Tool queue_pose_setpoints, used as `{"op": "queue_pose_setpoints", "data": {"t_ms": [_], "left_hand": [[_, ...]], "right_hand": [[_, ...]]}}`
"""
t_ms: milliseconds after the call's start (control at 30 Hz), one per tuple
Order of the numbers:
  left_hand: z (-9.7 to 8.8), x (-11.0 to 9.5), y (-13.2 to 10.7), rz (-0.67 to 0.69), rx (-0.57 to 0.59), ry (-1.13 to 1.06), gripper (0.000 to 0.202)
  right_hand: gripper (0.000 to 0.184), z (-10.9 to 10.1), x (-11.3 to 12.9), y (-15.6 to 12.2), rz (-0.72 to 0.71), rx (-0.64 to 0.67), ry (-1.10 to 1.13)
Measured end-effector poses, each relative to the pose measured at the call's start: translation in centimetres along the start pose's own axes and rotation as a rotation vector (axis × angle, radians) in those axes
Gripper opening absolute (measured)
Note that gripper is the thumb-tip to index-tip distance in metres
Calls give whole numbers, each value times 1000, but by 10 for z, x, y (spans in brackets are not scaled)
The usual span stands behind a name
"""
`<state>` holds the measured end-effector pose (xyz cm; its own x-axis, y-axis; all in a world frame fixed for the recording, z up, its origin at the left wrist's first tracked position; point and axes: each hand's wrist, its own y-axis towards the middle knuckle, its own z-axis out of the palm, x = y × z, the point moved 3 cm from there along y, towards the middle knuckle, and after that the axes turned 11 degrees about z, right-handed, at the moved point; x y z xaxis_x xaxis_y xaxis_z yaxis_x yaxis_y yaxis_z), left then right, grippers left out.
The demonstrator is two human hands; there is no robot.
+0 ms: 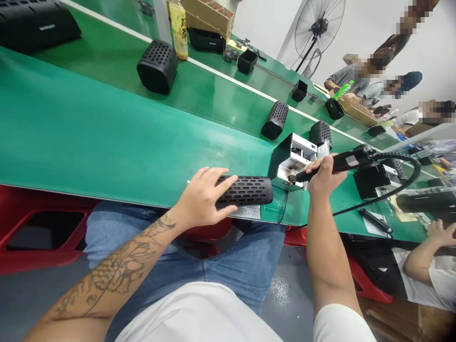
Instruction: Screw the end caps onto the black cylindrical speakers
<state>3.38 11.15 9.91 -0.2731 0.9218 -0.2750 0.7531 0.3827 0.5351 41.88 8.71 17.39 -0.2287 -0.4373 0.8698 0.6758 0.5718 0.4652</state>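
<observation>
Left hand (203, 198), casing (251, 191) beneath (perforated)

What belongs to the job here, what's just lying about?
Seems part of the job:
black perforated oblong casing, under the left grip
black cylindrical corded tool, in the right grip
black-and-white boxy machine, at the tool's tip

Seemingly just there:
yellow plastic bottle
grey wire-caged fan

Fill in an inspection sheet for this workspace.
Surface: green table, shiny.
Work items: perforated black case lying near the edge; small machine beside it.
Clutter: yellow bottle and other black cases farther back.
Hands: left hand spread over the case's end; right hand grips a screwdriver, tip at the machine.
Cables: black cable loops from the screwdriver.
Surroundings: fan, people across the table.
</observation>
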Motion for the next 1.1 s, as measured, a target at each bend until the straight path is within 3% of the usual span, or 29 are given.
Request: {"op": "queue_pose_setpoints", "data": {"t_ms": [100, 233, 367, 467, 700, 867, 1100], "left_hand": [[8, 29, -30, 23, -119, -178, 100], [26, 50, -54, -42, -101, -320, 129], [31, 49, -56, -79, -97, -393, 124], [31, 48, -55, -107, -93, -415, 120], [37, 47, -56, -111, -110, -439, 121], [38, 47, -56, -110, -95, -441, 125], [36, 47, -54, -145, -84, -429, 128]], "right_hand": [[43, -3, 3, -11, 44, 14, -11], [44, 9, 36, -36, 80, 54, 58], [57, 41, 76, -77, 93, 270, 215], [57, 69, 90, -110, 118, 458, 260], [59, 106, 76, -137, 191, 540, 231], [50, 105, 73, -141, 184, 605, 256], [53, 104, 74, -144, 149, 550, 189]]}}
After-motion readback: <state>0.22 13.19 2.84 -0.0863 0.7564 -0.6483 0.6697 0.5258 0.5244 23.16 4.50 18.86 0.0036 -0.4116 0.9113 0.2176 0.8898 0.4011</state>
